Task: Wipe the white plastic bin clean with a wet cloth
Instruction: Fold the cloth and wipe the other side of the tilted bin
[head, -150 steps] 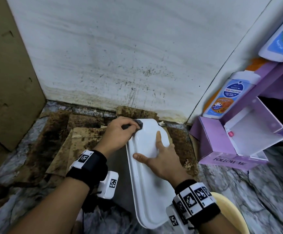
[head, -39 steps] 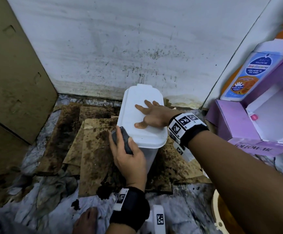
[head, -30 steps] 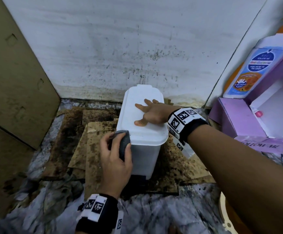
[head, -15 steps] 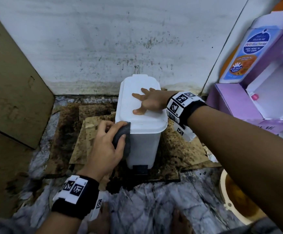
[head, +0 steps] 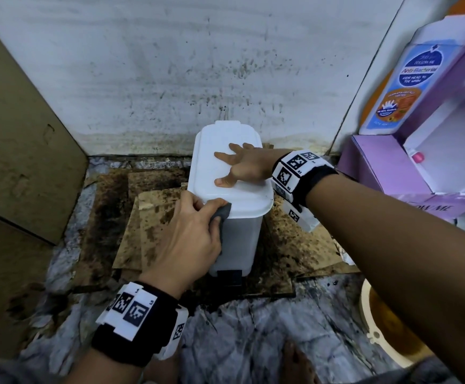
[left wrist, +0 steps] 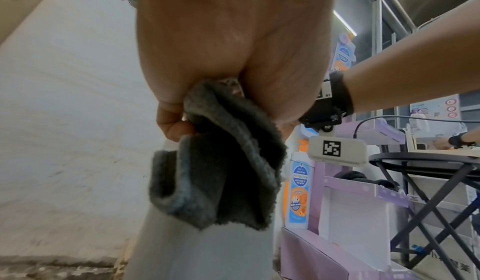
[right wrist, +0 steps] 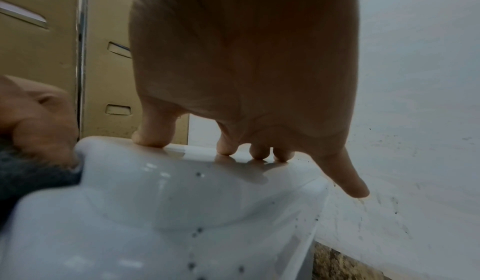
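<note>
A white plastic bin [head: 241,239] with a closed lid [head: 220,159] stands upright on stained cardboard against the wall. My left hand [head: 189,236] grips a folded dark grey cloth [head: 221,213] and presses it to the bin's near-left corner just under the lid rim. The left wrist view shows the cloth [left wrist: 221,157] bunched in my fingers against the bin wall [left wrist: 197,251]. My right hand [head: 242,166] rests spread on the lid top, fingertips [right wrist: 153,138] touching the lid [right wrist: 182,192], little finger off its edge.
Stained cardboard sheets [head: 153,217] cover the marble floor around the bin. A tan cabinet [head: 17,139] stands left. A purple display box [head: 386,167] with a soap bottle [head: 408,81] is right. A cream basin [head: 378,322] sits near right. The wall [head: 170,65] is speckled.
The bin went from lying tilted to standing upright. My left hand has slid the cloth from the bin's left side up to the front corner under the lid; the right hand stays on the lid.
</note>
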